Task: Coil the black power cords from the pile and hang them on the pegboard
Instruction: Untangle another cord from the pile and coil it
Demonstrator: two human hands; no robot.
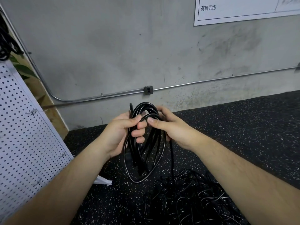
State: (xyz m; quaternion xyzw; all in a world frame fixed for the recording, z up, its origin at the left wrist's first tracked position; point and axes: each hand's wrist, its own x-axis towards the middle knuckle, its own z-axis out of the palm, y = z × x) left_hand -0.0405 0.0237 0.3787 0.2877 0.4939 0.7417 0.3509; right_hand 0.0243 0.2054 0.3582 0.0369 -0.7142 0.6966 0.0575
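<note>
A black power cord (146,159) hangs in long loops in front of me, its loops reaching down toward the floor. My left hand (123,132) grips the bundle near its top, fingers curled round the strands. My right hand (170,127) holds the top loop from the right, thumb pressed on a strand. One loose strand runs down from my right hand to the pile of black cords (194,197) on the floor at lower right. The white pegboard (21,135) with metal hooks stands at the left.
A grey concrete wall with a metal conduit and an outlet box (148,90) is straight ahead. Black speckled rubber flooring (243,127) covers the ground. More dark cords (4,38) hang at the top left above the pegboard. A white sign is on the wall at upper right.
</note>
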